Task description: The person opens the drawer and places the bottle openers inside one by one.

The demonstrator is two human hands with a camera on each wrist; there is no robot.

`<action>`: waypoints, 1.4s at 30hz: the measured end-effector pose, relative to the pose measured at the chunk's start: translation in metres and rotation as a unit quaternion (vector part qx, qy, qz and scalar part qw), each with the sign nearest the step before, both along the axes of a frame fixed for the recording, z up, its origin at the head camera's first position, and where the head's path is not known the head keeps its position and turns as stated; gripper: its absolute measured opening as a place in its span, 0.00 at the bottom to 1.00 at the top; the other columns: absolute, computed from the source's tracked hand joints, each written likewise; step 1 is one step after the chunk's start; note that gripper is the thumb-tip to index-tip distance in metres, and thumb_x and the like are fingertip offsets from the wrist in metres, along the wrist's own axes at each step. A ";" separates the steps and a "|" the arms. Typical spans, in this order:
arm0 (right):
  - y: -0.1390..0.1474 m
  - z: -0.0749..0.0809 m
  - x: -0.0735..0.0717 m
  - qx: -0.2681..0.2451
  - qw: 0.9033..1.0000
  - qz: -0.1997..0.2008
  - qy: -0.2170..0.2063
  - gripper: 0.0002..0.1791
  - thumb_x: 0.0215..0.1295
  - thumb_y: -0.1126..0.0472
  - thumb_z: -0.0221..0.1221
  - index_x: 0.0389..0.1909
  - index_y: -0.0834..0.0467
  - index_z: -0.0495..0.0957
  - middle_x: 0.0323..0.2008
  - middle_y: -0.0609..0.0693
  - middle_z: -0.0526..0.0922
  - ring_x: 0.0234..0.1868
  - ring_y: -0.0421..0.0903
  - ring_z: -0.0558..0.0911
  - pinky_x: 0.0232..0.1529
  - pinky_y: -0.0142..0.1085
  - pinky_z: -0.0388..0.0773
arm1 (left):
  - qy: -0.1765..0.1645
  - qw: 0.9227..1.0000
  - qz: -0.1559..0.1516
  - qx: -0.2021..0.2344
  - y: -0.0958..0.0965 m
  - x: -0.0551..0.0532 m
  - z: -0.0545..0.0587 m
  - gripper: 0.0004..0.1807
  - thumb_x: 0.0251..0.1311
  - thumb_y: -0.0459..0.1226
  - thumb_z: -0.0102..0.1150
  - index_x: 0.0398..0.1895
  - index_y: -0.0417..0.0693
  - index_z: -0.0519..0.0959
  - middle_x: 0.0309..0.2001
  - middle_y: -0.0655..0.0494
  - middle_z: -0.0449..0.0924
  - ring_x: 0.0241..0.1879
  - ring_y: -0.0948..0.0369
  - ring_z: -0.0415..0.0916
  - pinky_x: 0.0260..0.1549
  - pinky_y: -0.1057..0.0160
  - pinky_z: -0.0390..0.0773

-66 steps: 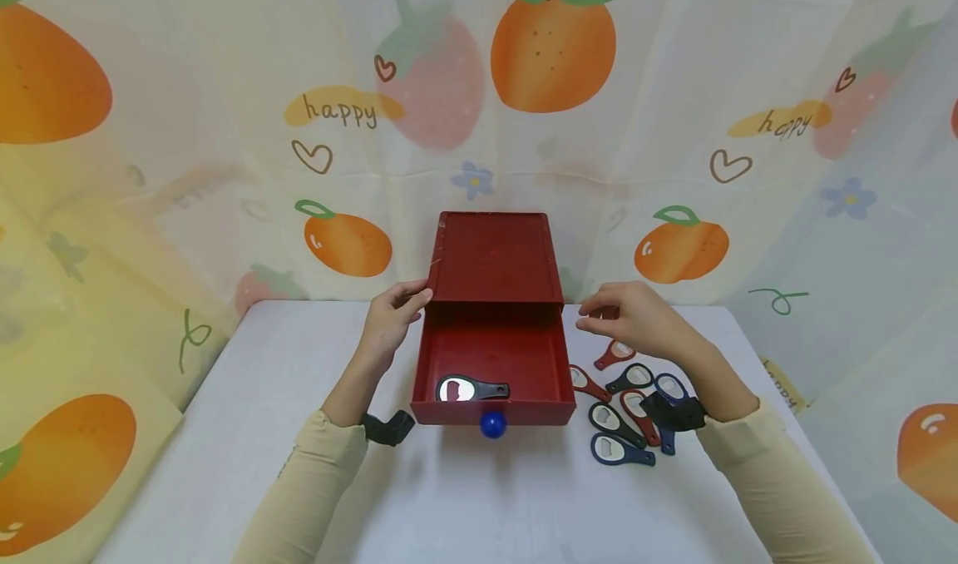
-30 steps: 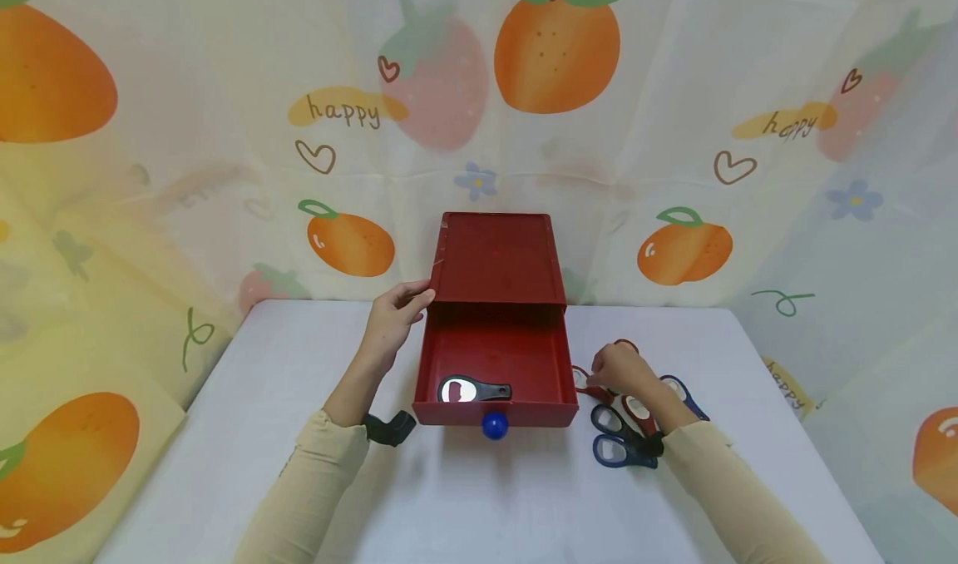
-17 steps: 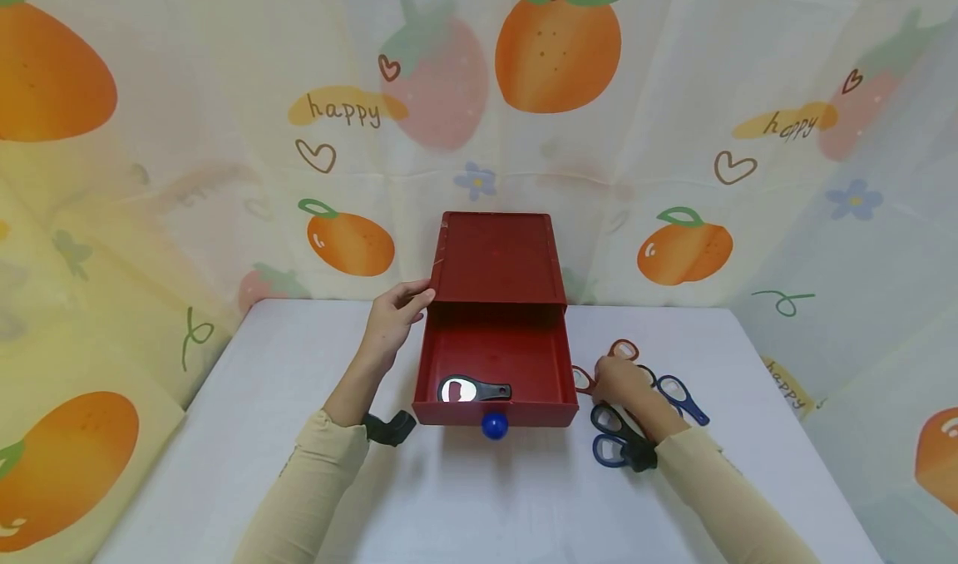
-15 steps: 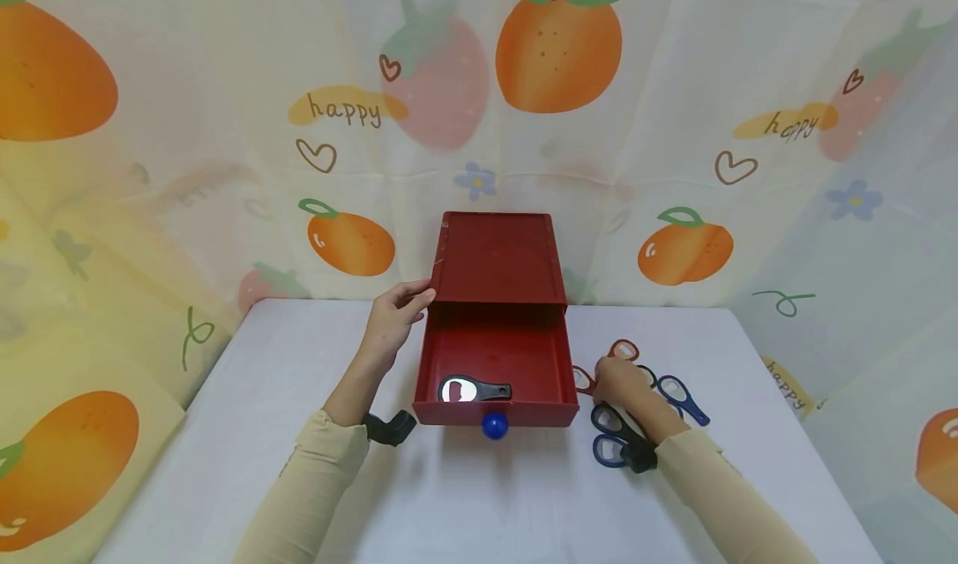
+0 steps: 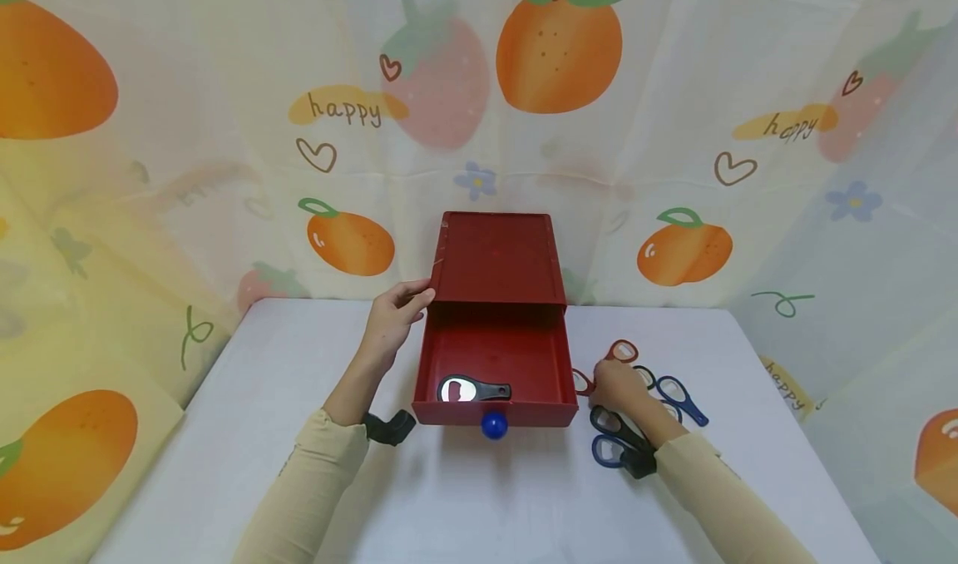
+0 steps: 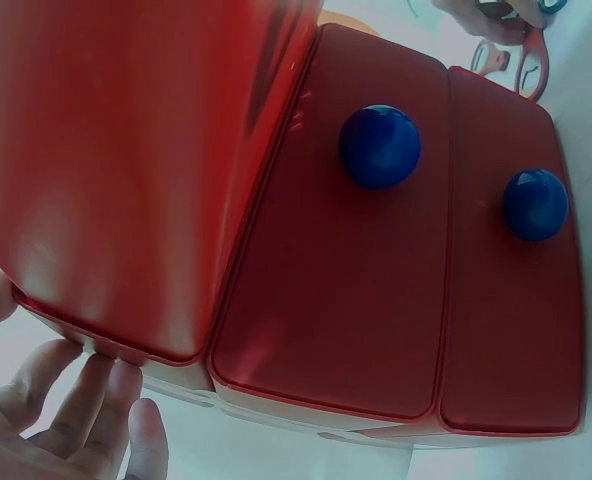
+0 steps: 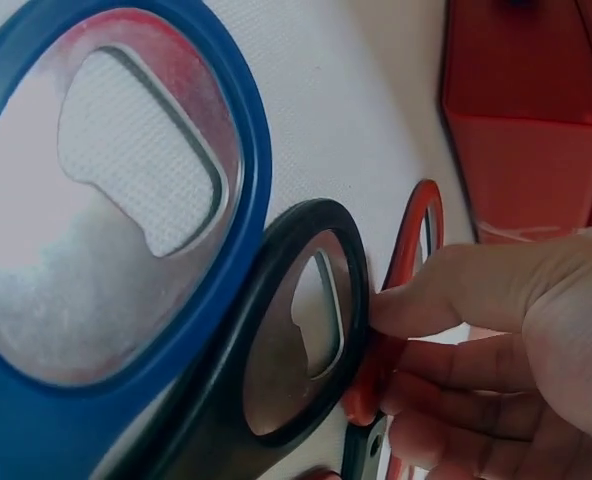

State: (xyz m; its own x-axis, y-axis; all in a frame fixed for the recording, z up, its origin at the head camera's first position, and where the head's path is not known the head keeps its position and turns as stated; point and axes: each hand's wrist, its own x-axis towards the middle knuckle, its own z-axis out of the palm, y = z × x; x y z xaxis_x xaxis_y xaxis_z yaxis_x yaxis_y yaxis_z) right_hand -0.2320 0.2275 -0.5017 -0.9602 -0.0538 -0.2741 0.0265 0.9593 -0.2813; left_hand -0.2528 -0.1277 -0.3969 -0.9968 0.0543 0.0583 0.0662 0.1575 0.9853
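The left hand (image 5: pixel 391 319) touches the side of the red cabinet (image 5: pixel 496 256) near its front corner, with rather straight fingers which do not wrap around it; probably this contact is for steadying the cabinet, which may be light. Its top drawer (image 5: pixel 501 348) stands pulled out, so that its inside is reachable from above, and near the front wall there lies a flat black bottle opener (image 5: pixel 482 390). The right hand (image 5: pixel 619 388) is lowered over the group at the cabinet's right side. There its thumb and curled fingers seem to pinch a red bottle opener (image 5: pixel 582 382), lying just beside the drawer; the fingertips are partly hidden, so I cannot tell how firm this hold is. Coming from above looks sensible, because the neighbours, such as a blue bottle opener (image 5: pixel 698 414), lie crowded on the bench (image 5: pixel 464 506), close to this hand, which makes the reach short.
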 end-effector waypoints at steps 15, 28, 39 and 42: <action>0.006 0.020 -0.007 -0.032 0.999 0.011 -0.005 0.14 0.50 0.60 0.72 0.36 0.62 0.84 0.25 0.51 0.83 0.25 0.46 0.76 0.30 0.35 0.80 | -0.007 1.000 -0.001 -0.003 -0.001 0.000 -0.001 0.24 0.67 0.45 0.56 0.63 0.44 0.74 0.60 0.44 0.76 0.59 0.49 0.73 0.60 0.48 0.74; 0.020 0.081 -0.013 -0.092 0.994 0.043 0.043 0.12 0.54 0.61 0.68 0.34 0.65 0.84 0.28 0.56 0.86 0.27 0.46 0.79 0.32 0.36 0.81 | 0.009 1.000 -0.005 -0.004 -0.001 -0.002 -0.003 0.26 0.66 0.48 0.57 0.63 0.45 0.73 0.61 0.45 0.75 0.59 0.50 0.73 0.61 0.48 0.74; 0.026 0.135 -0.012 -0.100 0.986 0.071 0.113 0.12 0.58 0.61 0.64 0.37 0.67 0.84 0.29 0.57 0.85 0.29 0.48 0.77 0.32 0.37 0.80 | -0.002 1.000 -0.005 0.002 -0.001 -0.001 -0.001 0.26 0.65 0.49 0.58 0.63 0.46 0.74 0.61 0.47 0.76 0.59 0.51 0.73 0.60 0.50 0.75; 0.026 0.151 -0.010 -0.094 0.984 0.072 0.132 0.12 0.59 0.61 0.63 0.37 0.67 0.83 0.29 0.57 0.85 0.29 0.48 0.76 0.31 0.36 0.77 | 0.002 1.000 -0.005 0.004 -0.002 -0.002 -0.002 0.27 0.65 0.49 0.58 0.63 0.46 0.73 0.61 0.46 0.75 0.59 0.51 0.73 0.61 0.49 0.74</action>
State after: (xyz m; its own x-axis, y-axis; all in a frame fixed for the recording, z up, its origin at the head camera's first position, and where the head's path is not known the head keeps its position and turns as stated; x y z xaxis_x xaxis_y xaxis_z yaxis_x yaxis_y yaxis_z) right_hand -0.2421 0.2535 -0.3503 -0.9755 -0.2197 0.0115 -0.2028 0.8778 -0.4340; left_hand -0.2545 -0.1295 -0.3989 -0.9961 0.0633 0.0619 0.0708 0.1494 0.9862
